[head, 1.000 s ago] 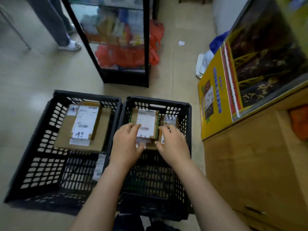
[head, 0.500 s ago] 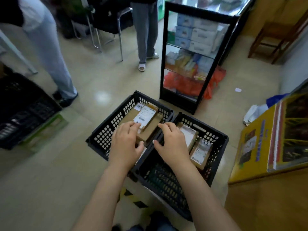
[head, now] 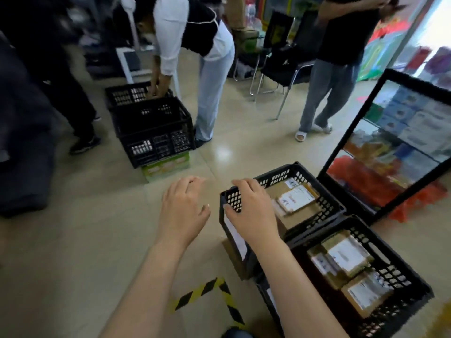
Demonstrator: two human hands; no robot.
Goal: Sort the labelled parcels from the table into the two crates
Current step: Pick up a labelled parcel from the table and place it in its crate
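Parcels lie in both crates, none in either hand. In the far crate (head: 324,191) a flat brown parcel (head: 296,198) lies face up on a bigger carton, its white label bearing dark handwriting too blurred to read. The near crate (head: 395,259), touching the far one, holds a labelled parcel (head: 346,254) and beside it a second parcel (head: 366,292); their print is also unreadable. A white slip (head: 235,234) hangs on the far crate's outer wall.

The right hand (head: 251,211) is over that crate's near-left corner, fingers loosely curved and holding nothing; whether it touches the rim I cannot tell. The left hand (head: 183,211) hovers over the floor just left of it, fingers relaxed and slightly apart, empty.

Yellow-black tape (head: 210,292) marks the floor below the arms. A glass cabinet (head: 390,147) stands behind the crates. Further off, a person in white (head: 195,32) bends over other crates (head: 151,128), and another person (head: 336,57) stands near a chair (head: 280,69).
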